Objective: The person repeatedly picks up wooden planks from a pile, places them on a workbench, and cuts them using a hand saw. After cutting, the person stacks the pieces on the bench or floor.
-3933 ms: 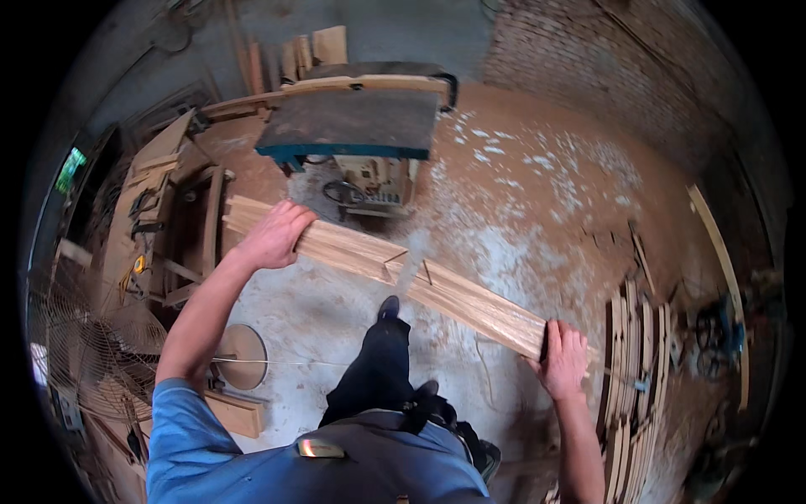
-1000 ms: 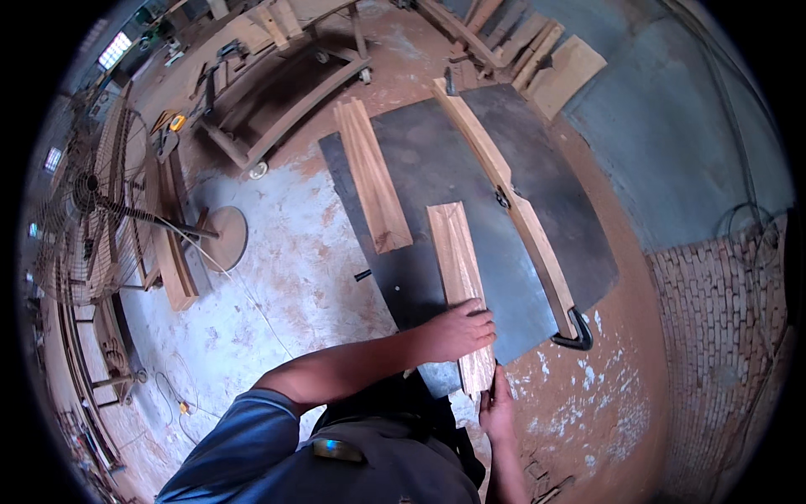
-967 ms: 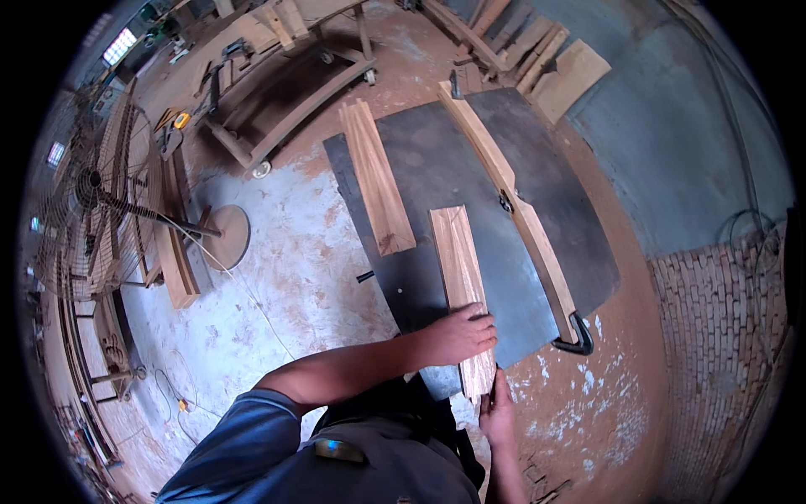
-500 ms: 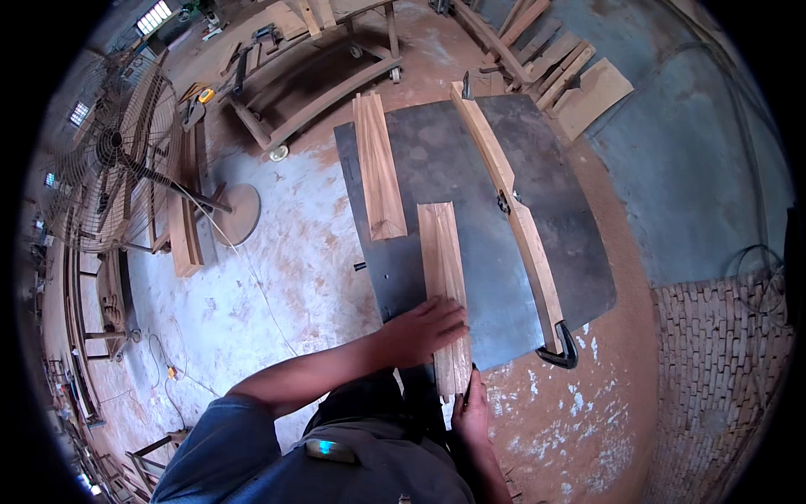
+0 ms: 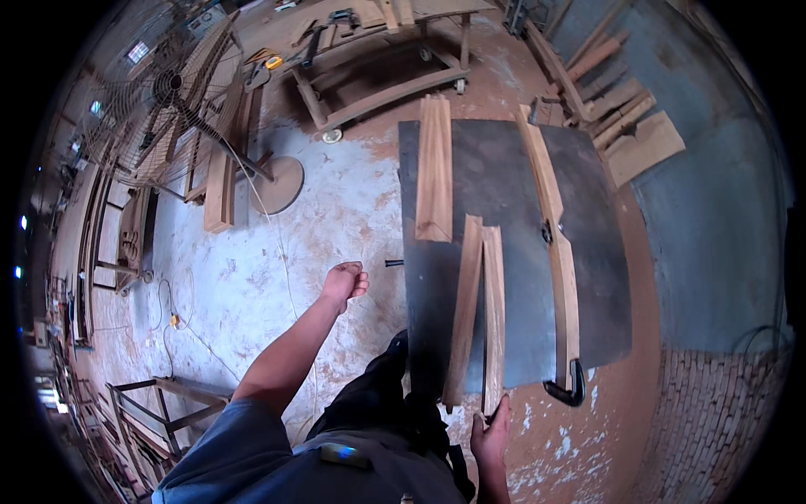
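Observation:
Two long wooden strips lie over the near edge of a dark metal tabletop, the left strip point(image 5: 463, 319) and the right strip point(image 5: 494, 315), with a narrow gap widening toward me. My right hand point(image 5: 494, 437) has its thumb and fingers closed around the near end of the right strip; a small dark piece shows there, too unclear to name. Off the table to the left, my left hand point(image 5: 344, 284) is raised with its fingers curled in; whatever may be inside is hidden. A wider grooved board point(image 5: 435, 172) rests farther back on the metal tabletop point(image 5: 504, 176).
A long notched wooden bar point(image 5: 561, 269) runs along the right of the tabletop, with a black clamp point(image 5: 567, 385) at its near end. Left stands a caged fan point(image 5: 172, 109). Behind is a wheeled wooden cart point(image 5: 386, 101); wood offcuts point(image 5: 642, 147) lean at the far right.
My left hand has lifted off the wood and swung left, away from the table. What looked like one piece now lies as two strips apart. The view has shifted.

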